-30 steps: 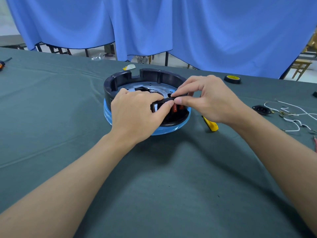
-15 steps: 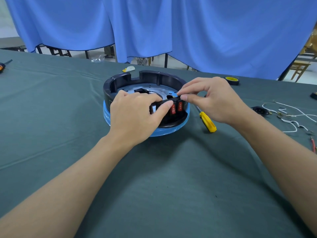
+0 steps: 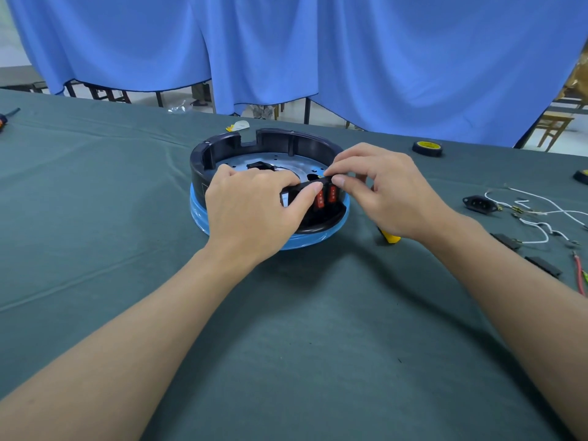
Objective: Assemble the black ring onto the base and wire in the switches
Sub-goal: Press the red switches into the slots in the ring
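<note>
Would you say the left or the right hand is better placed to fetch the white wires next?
Right, probably: the wires lie on its side of the ring, past the right hand. The left hand grips the switch panel farther from them and could steady it.

Black ring [image 3: 276,144] on blue base [image 3: 299,241], red switches [image 3: 326,197], dark green cloth [image 3: 286,345], blue curtains [image 3: 350,58].

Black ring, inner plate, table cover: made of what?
Black ring: likely moulded plastic, semi-gloss; soft highlights, moulded ribs and notches.
Inner plate: looks like sheet metal, dull silver, with punched holes.
Table cover: woven fabric, matte dark green; creases and folds.
Switch panel, between left hand and right hand: seemingly the same black plastic.
</note>
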